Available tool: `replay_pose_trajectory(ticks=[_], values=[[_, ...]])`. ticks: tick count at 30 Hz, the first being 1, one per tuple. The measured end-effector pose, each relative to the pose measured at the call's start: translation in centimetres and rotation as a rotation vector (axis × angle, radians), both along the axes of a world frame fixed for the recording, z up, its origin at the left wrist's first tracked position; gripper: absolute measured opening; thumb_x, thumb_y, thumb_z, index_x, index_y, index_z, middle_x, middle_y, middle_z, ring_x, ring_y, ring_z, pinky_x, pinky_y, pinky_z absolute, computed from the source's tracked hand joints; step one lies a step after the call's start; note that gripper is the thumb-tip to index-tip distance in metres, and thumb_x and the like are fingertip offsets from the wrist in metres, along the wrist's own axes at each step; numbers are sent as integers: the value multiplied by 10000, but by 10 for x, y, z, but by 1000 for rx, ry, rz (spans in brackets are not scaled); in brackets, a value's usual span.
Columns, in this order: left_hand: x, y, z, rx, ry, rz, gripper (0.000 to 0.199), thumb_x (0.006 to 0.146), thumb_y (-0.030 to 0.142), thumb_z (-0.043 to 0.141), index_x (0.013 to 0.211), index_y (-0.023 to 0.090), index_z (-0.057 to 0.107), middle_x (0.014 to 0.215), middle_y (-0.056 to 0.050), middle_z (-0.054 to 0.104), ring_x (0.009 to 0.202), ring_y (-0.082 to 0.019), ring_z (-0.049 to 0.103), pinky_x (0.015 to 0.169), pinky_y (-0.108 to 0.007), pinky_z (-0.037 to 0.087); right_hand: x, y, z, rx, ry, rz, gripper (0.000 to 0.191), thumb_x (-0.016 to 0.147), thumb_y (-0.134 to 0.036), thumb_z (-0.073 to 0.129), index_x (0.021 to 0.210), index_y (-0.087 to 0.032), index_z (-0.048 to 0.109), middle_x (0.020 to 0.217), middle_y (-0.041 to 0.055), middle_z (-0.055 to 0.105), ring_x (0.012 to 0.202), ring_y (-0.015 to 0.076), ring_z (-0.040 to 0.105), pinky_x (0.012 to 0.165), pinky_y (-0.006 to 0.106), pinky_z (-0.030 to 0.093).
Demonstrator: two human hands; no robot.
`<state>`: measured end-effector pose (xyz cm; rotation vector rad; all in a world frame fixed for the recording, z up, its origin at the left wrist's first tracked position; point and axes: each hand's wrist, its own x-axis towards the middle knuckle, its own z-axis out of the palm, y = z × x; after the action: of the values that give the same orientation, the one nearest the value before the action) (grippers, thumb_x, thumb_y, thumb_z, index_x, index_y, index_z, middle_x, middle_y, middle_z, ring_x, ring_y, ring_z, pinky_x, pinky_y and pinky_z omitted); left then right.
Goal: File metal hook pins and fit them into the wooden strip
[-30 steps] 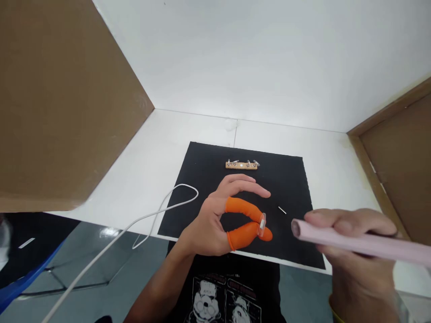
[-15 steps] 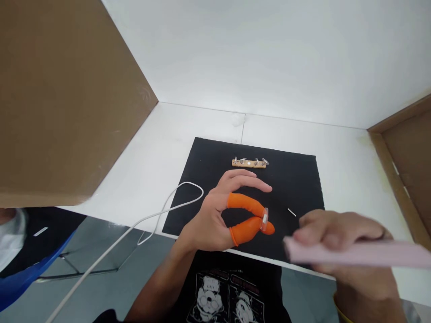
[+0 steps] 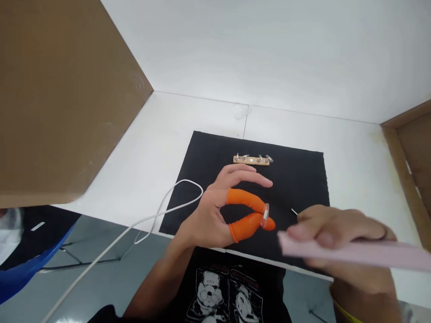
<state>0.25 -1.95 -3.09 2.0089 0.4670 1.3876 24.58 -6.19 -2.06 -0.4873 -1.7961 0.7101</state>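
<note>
My left hand (image 3: 232,211), with orange covers on thumb and index finger, pinches a small clear piece (image 3: 265,215) with a whitish patch on it. Its other fingers are spread out above the black mat (image 3: 215,148). At the lower right, my right hand (image 3: 340,233) grips a long pale pink strip (image 3: 357,252), which is blurred and runs off the right edge. Beyond my left hand lies a narrow wooden bar (image 3: 251,160) with several small clear pieces standing on it. A thin silver pin (image 3: 294,211) lies on the mat, partly hidden by my right hand.
A white cable (image 3: 134,223) crosses from the lower left onto the mat. Brown board panels (image 3: 67,98) stand at the left and right of the white table (image 3: 141,148). Part of another person in dark and blue clothing (image 3: 37,260) shows at the lower left.
The pink strip's near end has moved slightly left, and my right hand now covers part of the silver pin. The view has shifted a little. My left hand keeps its pinch.
</note>
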Motion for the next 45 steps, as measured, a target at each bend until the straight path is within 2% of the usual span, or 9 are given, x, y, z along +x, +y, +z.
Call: replay_pose_trajectory(ticks=[3, 5, 13, 18, 23, 29, 34, 40, 45], values=[[1, -2, 0, -12, 9, 17, 126, 877, 112, 785, 903, 234, 776, 1272, -87, 777, 1324, -307, 613, 1169, -545, 485, 9, 1, -10, -37, 192, -136, 396, 874, -41, 810, 1164, -294, 719, 1199, -57, 820, 1022, 146, 816, 850, 246, 706], [0, -3, 1, -15, 6, 31, 126, 872, 107, 791, 906, 228, 775, 1264, -95, 777, 1318, -308, 613, 1168, -545, 486, 11, 2, -15, -29, 225, -175, 406, 864, -31, 814, 1158, -295, 723, 1180, -41, 825, 1007, 164, 820, 830, 261, 714], [-2, 0, 2, 40, 32, 88, 144, 875, 96, 796, 903, 233, 765, 1262, -88, 781, 1328, -305, 601, 1169, -559, 489, -9, 6, -20, -73, 178, 96, 431, 809, -48, 853, 1170, -253, 739, 1161, -23, 835, 937, 166, 826, 776, 250, 718], [-5, 3, 1, 70, 29, 89, 170, 852, 46, 796, 899, 208, 771, 1257, -110, 780, 1319, -295, 608, 1170, -526, 490, -2, 10, -22, -29, 295, -20, 399, 855, -44, 821, 1189, -243, 730, 1194, -53, 825, 1028, 135, 807, 836, 216, 699], [-2, 9, 2, 104, 42, 83, 169, 851, 39, 796, 900, 199, 770, 1247, -121, 783, 1319, -291, 607, 1159, -511, 501, -7, 10, -17, 67, 148, 117, 342, 893, -167, 841, 1210, -229, 729, 1190, -28, 827, 811, 144, 825, 565, 267, 654], [-5, 12, -1, 146, 61, 70, 198, 849, 37, 782, 922, 220, 766, 1262, -111, 778, 1317, -305, 611, 1143, -542, 511, -7, 21, -26, 99, 290, -10, 390, 866, -77, 835, 1202, -244, 730, 1198, -54, 824, 1010, 116, 799, 826, 229, 658], [-8, 13, 4, 151, 55, 83, 189, 837, 47, 815, 908, 214, 765, 1256, -104, 783, 1321, -301, 607, 1151, -531, 507, -12, 20, -21, 163, 57, 153, 359, 885, -155, 834, 1214, -217, 705, 1200, 9, 826, 785, 167, 826, 574, 317, 631], [-11, 6, 10, 145, 45, 74, 169, 857, 54, 778, 904, 216, 768, 1262, -96, 782, 1320, -292, 613, 1155, -529, 508, -18, 13, -10, 117, 220, -119, 371, 828, -51, 833, 1128, -249, 740, 1170, -61, 830, 985, 141, 822, 838, 231, 678], [-17, 4, 14, 137, 39, 92, 157, 859, 73, 803, 896, 222, 772, 1243, -94, 791, 1318, -299, 618, 1159, -541, 503, -28, 6, -2, 149, 16, 65, 123, 964, -308, 787, 1006, -226, 705, 1024, -3, 853, 561, 143, 765, 418, 325, 520]])
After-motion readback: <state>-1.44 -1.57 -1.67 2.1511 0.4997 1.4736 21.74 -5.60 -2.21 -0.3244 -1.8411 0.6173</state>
